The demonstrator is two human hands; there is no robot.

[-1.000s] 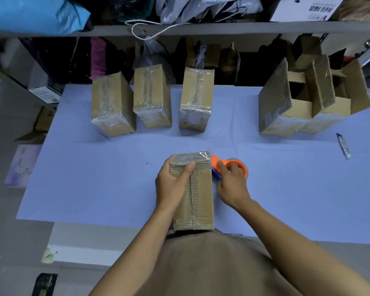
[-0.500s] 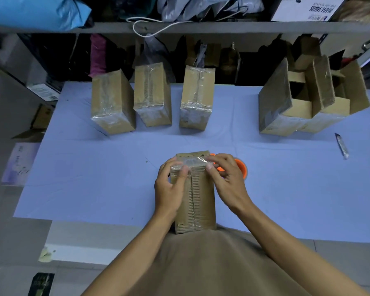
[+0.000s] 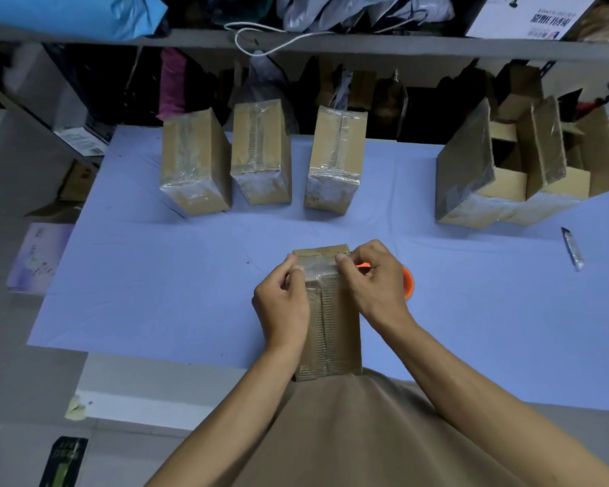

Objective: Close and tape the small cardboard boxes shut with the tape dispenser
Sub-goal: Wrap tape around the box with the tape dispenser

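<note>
My left hand (image 3: 282, 304) is curled round the left edge of the box (image 3: 331, 332) to steady it against my belly at the near table (image 3: 155, 293) edge. My right hand (image 3: 373, 279) pinches the tape (image 3: 319, 270) down over the far end so it sticks. The orange tape dispenser (image 3: 406, 282) is parked just right of it, mostly hidden. There's writing on the white carton (image 3: 517, 15) up on the shelf, too blurry to read.

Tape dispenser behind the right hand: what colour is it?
Orange; the tape dispenser shows in the head view.
</note>
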